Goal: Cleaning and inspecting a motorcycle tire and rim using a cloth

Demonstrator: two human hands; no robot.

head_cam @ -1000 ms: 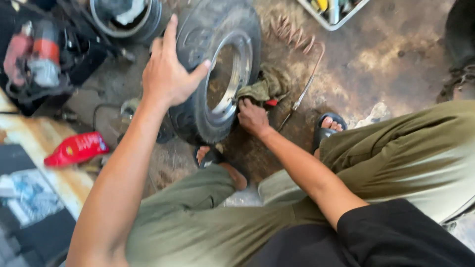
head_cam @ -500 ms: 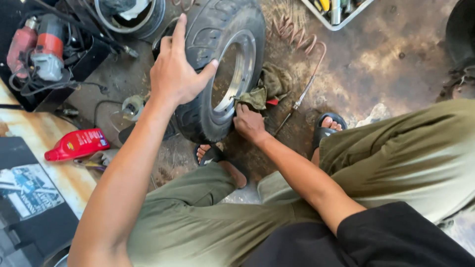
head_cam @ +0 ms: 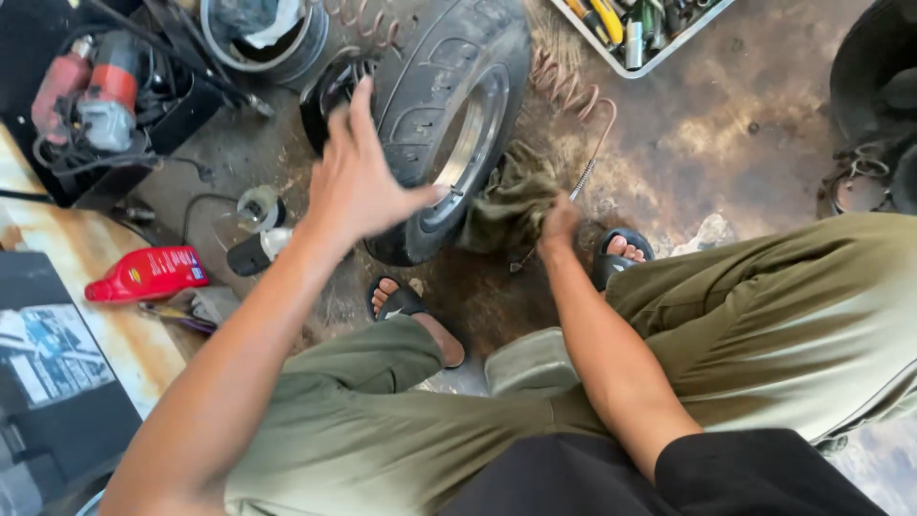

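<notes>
Two hands: both bare, both at a small scooter wheel, seen from the head camera looking down.
Wheel: a black tyre [head_cam: 435, 86] on a silver rim [head_cam: 468, 143] stood upright on the concrete floor [head_cam: 726, 134], just in front of the seated person's feet.
Left hand: the left hand [head_cam: 358, 186] lay flat on the tyre's tread and sidewall, fingers [head_cam: 361, 105] spread apart, thumb pointing toward the rim; nothing was clamped in it.
Right hand: the right hand [head_cam: 559, 222] pressed an olive-green rag [head_cam: 511, 201] near the lower edge of the rim; its fingers were curled together into the cloth, though how tightly they gripped I cannot tell.
Rag: bunched between the wheel and the right hand, touching both.
Feet: a left foot in a black sandal [head_cam: 401, 301] sat just below the tyre; a right foot in a black sandal [head_cam: 621, 253] sat beside the right hand.
Legs: olive trousers [head_cam: 764, 306] filled the lower part of the view.
Spring hose: a coiled rusty-coloured hose [head_cam: 573, 96] ran behind the wheel, ending near the rag.
Tool tray: a tray of tools [head_cam: 635, 29] lay at the top edge, well apart from the hands.
Left side: a red bottle [head_cam: 148, 272] lay on a worn board; a red power tool [head_cam: 91, 91] rested in a dark case; a grey bucket [head_cam: 267, 38] stood near the tyre's top.
</notes>
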